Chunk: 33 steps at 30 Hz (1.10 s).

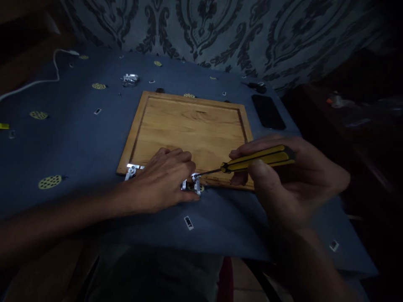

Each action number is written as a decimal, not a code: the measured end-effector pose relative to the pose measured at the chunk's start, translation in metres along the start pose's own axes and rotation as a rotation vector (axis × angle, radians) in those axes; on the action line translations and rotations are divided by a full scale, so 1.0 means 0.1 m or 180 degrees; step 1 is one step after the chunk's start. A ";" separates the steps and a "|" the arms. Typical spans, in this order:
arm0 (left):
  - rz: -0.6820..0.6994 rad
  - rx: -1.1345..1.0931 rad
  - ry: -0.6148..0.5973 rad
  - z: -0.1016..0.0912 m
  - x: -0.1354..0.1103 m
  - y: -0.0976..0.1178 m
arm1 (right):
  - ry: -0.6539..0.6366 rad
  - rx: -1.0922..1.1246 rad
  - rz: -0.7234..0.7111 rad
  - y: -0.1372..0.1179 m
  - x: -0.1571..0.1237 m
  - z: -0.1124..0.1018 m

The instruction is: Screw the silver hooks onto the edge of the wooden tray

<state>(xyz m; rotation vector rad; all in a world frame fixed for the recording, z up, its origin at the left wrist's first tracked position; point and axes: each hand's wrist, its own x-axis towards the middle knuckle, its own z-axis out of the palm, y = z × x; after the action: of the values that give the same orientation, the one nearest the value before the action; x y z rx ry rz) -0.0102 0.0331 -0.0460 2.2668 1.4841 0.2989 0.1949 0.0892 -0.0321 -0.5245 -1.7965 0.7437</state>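
A framed wooden panel (192, 130), like a small cabinet door, lies flat on the blue cloth. My right hand (292, 180) is closed round the yellow-and-black handle of a screwdriver (258, 161), its shaft pointing left. The driver's tip meets a shiny metal hinge (196, 184) at the panel's front edge; the exact contact is too small to make out. Thumb below and fingers above, my left hand (166, 180) grips that hinge and partly hides it. A second metal hinge (131, 171) sits at the panel's front left corner, beside my left wrist.
Another metal hinge (130, 79) lies loose behind the panel on the left. A black phone (268, 112) and a dark keyring-like item (256, 87) lie to the right. A white cable (57, 69) runs across the back left. The patterned wall (201, 29) borders the table's far side.
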 end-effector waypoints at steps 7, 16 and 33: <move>0.0011 0.0005 0.0040 0.00 0.00 0.00 | -0.0063 -0.0089 -0.0002 -0.03 0.00 0.02; 0.0046 0.0004 0.0056 0.01 0.00 -0.01 | -0.0413 -0.0030 -0.0138 -0.03 0.03 -0.03; 0.0043 -0.0056 0.0070 0.00 -0.02 -0.01 | -0.0905 0.0083 -0.0398 -0.01 0.09 -0.08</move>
<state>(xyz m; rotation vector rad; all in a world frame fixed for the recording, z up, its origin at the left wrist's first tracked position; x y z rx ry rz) -0.0114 0.0319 -0.0466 2.2677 1.4717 0.3406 0.1991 0.0963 -0.0230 -0.2959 -2.0587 0.7838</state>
